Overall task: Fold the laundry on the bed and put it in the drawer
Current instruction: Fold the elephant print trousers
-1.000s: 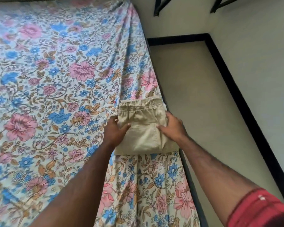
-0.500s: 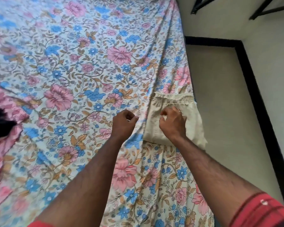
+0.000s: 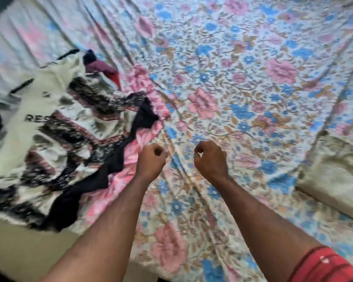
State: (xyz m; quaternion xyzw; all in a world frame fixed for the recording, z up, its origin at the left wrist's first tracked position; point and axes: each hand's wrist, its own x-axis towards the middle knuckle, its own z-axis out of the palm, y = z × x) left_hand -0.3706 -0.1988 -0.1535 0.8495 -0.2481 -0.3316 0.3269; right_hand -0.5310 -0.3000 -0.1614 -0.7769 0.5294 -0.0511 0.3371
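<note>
Since half a second ago your view has swung left: the folded shorts [image 3: 334,176] that your right hand pressed now lie at the right edge, and both your hands have come off them and hang over the sheet.

Your left hand [image 3: 151,161] is curled into a loose fist, fingers tucked in, holding nothing. Your right hand [image 3: 210,159] is curled the same way, thumb and forefinger making a small ring, and it too is empty. The two hands are near each other, apart, above the flowered sheet [image 3: 243,82]; you cannot tell from this view whether they touch it.

Just beside your left hand, on its outer side, lies the unfolded heap [image 3: 55,123]: a white garment with black print and letters, a black piece [image 3: 114,159] running through it, and pink cloth [image 3: 128,163] under the black one. At the far end of the heap sits a dark maroon and red piece [image 3: 104,68]. Motion blur smears this side, so the garments' kinds are hard to tell.

The shorts are well apart from your right hand, lying flat on the sheet at its right side. Your red sleeve [image 3: 324,265] shows at the bottom right corner. Pale floor [image 3: 14,251] shows at the bottom left, below the bed's edge.
</note>
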